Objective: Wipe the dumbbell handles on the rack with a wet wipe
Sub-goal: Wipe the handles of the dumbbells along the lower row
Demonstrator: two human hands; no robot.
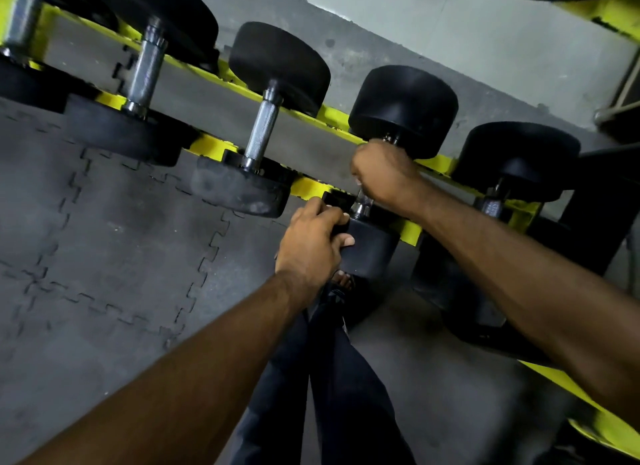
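Several black dumbbells lie across a yellow rack (313,187). My right hand (384,175) is curled round the steel handle (362,204) of the fourth dumbbell from the left; only the handle's lower end shows below the fist. No wipe shows in that fist. My left hand (311,242) grips the near black head (372,253) of the same dumbbell, thumb under its edge. The far head (405,109) rests on the rear rail. The neighbouring dumbbell's knurled handle (263,132) is bare.
Another dumbbell (516,159) sits just right of my right arm, and two more (145,73) lie to the left. Grey interlocking floor mats (104,256) spread below. My dark trouser legs (332,378) and a foot are under the rack. A pale wall (450,41) stands behind.
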